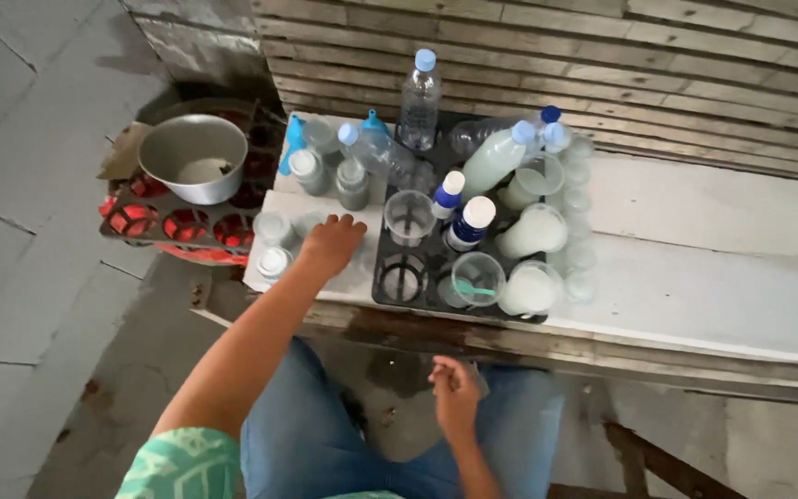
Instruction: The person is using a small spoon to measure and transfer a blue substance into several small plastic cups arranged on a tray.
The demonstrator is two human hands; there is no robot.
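Observation:
My left hand [332, 242] reaches out over the white bench top [695, 240], fingers curled down onto a small clear jar next to the black crate [390, 294]; the jar is mostly hidden, so its grip is unclear. My right hand [455, 395] hangs low over my lap, fingers loosely bent, holding nothing I can see. The crate holds clear plastic cups [409, 217], some filled with white liquid [530, 288], two white bottles with blue bands [466, 225] and one cup with a green spoon [476, 277].
A metal bowl [192, 157] sits on a red and black crate [177, 225] at the left. Clear bottles with blue caps [418, 100] stand at the back, before a slatted wooden wall [602, 55]. Small lidded jars [272, 262] line the bench's left edge.

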